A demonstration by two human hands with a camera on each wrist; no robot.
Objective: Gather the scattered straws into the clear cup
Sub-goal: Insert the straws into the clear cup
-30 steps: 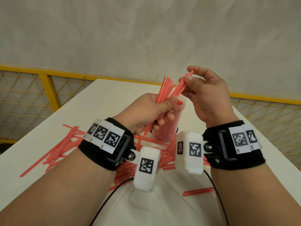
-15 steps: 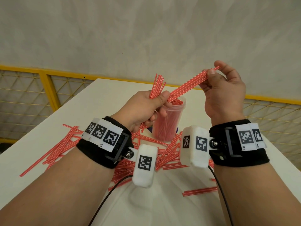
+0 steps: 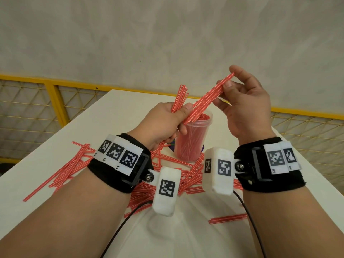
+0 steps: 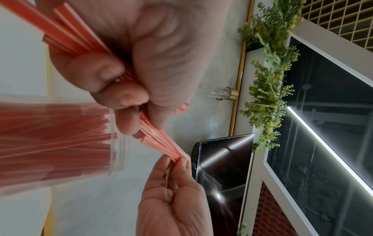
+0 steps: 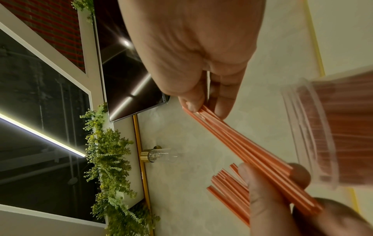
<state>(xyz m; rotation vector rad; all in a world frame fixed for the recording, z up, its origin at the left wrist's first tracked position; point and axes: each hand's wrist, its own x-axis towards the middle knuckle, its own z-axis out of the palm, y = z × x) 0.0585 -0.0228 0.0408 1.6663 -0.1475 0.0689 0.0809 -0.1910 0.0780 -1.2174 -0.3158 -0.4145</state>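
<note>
Far left of the bench (image 3: 115,112): loose red straws (image 3: 61,172) lie scattered in a fan, running right under your wrists into a denser pile near centre.

Your left hand (image 3: 163,123) is raised above the bench, fingers and thumb curled round an upright bundle (image 3: 180,98) of straws; its tips stick up past the knuckles. The left wrist view confirms this grip, straws passing through the closed fist.

Centre: the clear cup (image 3: 191,140) stands upright on the bench, just behind and right of your left hand, already well filled with red straws. Its rim appears blurred in both wrist views.

A second, smaller slanted bundle (image 3: 208,98) spans between your hands, low end at your left thumb above the cup, high end up right.

Your right hand (image 3: 245,108) pinches that high end between thumb and fingertips (image 5: 191,105); remaining fingers loosely bent.

Near right: a few straws (image 3: 228,218) lie together on the bench, apart from the main pile.
</note>
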